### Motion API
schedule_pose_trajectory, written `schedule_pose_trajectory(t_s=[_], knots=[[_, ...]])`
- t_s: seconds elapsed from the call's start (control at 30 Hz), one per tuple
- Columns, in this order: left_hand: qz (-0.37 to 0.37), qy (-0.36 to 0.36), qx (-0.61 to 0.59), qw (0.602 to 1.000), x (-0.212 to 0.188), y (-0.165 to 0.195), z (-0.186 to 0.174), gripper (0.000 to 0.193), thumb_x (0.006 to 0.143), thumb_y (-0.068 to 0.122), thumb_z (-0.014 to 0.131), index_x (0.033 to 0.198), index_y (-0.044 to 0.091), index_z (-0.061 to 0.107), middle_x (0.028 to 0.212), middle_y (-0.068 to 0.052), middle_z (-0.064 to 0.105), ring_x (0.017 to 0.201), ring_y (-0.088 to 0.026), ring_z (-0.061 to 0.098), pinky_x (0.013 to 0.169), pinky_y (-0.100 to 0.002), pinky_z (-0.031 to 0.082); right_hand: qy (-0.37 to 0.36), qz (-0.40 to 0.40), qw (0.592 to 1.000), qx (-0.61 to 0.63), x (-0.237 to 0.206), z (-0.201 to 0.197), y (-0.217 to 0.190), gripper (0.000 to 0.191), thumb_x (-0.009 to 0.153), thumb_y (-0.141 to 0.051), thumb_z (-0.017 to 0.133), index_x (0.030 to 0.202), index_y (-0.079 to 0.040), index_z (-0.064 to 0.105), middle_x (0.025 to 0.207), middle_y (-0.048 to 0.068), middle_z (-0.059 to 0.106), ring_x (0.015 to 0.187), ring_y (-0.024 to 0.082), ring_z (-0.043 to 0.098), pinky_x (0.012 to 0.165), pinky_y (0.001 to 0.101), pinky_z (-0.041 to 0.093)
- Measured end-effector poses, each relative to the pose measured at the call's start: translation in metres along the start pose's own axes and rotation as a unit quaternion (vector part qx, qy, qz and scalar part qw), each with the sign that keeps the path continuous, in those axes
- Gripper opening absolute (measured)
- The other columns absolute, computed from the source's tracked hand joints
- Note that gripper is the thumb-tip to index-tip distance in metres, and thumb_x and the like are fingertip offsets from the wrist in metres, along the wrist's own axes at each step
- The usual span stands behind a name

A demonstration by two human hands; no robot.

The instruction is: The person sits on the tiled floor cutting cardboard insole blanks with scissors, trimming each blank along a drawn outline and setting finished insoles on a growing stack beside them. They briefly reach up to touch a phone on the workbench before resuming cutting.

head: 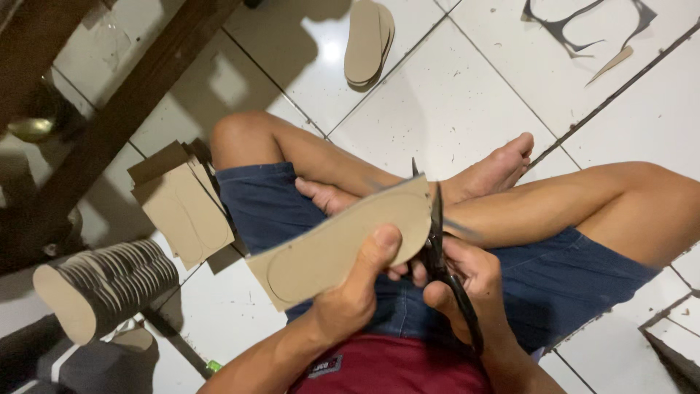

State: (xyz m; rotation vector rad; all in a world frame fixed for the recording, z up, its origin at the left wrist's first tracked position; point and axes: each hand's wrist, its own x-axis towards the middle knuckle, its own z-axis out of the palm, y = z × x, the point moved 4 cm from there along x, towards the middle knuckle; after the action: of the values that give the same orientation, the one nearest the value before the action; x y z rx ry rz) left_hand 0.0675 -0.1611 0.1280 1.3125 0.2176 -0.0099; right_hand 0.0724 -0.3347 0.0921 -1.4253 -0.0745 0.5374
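Note:
My left hand [359, 286] grips a tan cardboard sheet [332, 248] with a sole outline drawn on it, thumb on top. My right hand [467, 281] is closed on the handles of black scissors [437, 241]. Their blades point up and run along the rounded right end of the cardboard. Both hands are over my lap, above my crossed legs in blue shorts.
A stack of cut sole shapes [102, 284] lies at the lower left beside marked cardboard sheets [186, 208]. Two cut soles [368, 42] rest on the white tile floor ahead. Dark offcuts [576, 22] lie at the top right. Dark wooden legs [109, 124] cross the left.

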Motion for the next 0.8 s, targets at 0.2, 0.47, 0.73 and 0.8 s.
schedule_pose_trajectory(t_s=[0.2,0.47,0.73,0.8], knots=[[-0.043,-0.022,-0.051,0.998,0.001,0.003,-0.001,0.029,0.107,0.024,0.057,0.114,-0.002,0.068,0.081,-0.004,0.066,0.07,-0.011,0.06,0.063,-0.024,0.049,0.004,0.011,1.0,0.003,0.002,0.003,-0.006,0.081,0.079,-0.071,0.075,0.105,0.006,0.068,0.084,0.002,0.061,0.076,0.01,0.054,0.066,0.0237,0.043],[-0.079,-0.075,0.047,0.993,0.002,0.004,-0.013,0.031,0.105,0.027,0.057,0.107,0.001,0.072,0.081,-0.001,0.07,0.069,-0.008,0.063,0.062,-0.022,0.051,-0.023,-0.018,0.999,0.017,-0.001,0.003,-0.006,0.083,0.083,-0.073,0.075,0.113,0.004,0.065,0.091,-0.001,0.06,0.084,0.008,0.055,0.073,0.0218,0.044],[-0.117,-0.065,0.083,0.988,0.011,0.014,-0.028,0.03,0.099,0.029,0.064,0.105,0.001,0.073,0.075,-0.002,0.068,0.061,-0.008,0.061,0.052,-0.023,0.048,0.011,0.082,0.996,0.015,-0.005,0.002,0.004,0.091,0.067,-0.069,0.081,0.111,0.01,0.069,0.08,0.003,0.058,0.067,0.01,0.048,0.057,0.0226,0.035],[-0.126,-0.088,0.105,0.983,0.014,0.017,-0.029,0.032,0.099,0.03,0.062,0.107,0.002,0.074,0.075,-0.001,0.068,0.061,-0.007,0.06,0.052,-0.022,0.048,-0.007,0.041,0.999,0.01,-0.003,0.002,0.001,0.089,0.073,-0.074,0.076,0.112,0.005,0.067,0.085,-0.001,0.062,0.076,0.006,0.055,0.066,0.0206,0.043]])
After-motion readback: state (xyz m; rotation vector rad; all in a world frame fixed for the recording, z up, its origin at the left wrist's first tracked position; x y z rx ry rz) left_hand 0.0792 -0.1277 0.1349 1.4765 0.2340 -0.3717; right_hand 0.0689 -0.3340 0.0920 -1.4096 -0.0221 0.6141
